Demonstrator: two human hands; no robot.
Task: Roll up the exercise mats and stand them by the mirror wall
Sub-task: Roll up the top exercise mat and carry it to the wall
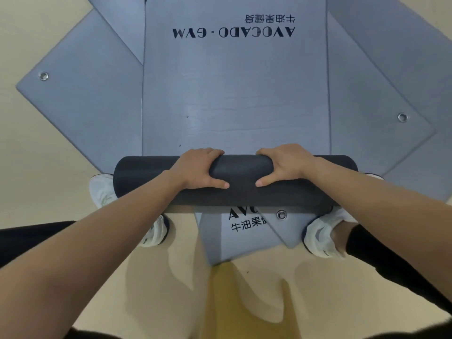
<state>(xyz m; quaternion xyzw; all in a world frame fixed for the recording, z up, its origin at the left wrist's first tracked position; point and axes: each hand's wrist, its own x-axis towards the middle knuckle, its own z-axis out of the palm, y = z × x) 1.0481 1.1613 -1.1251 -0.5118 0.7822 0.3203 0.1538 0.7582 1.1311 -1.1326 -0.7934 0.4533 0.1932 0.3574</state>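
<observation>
1. The dark roll (242, 172), the wound-up part of the topmost grey mat (234, 94), is lying across the middle of the frame. Its long axis is running left to right, with the ends reaching past both wrists.
2. The flat part of that mat is stretching straight away from the roll toward the top of the frame, where the upside-down "AVOCADO · GYM" lettering (233, 32) is showing. The rolling direction is therefore at right angles to the roll's axis, away from the person.
3. The left hand (195, 170) and the right hand (286, 165) are gripping the roll side by side near its middle. On each hand the fingers are curling over the far side and the thumb is lying on the near face, the two thumbs pointing at each other. Both hands are equally near, so neither is leading.
4. Judging from the length lying flat, the rolling looks well short of done, and an even push from both hands would keep the ends square.
5. Other grey mats are fanning out underneath: one at the left (80, 94), one at the right (367, 118), and one poking out below the roll (244, 241).
6. White shoes are standing at the left (102, 189) and right (322, 236) ends of the roll on the beige floor (36, 155).
7. No mirror wall is in view.
</observation>
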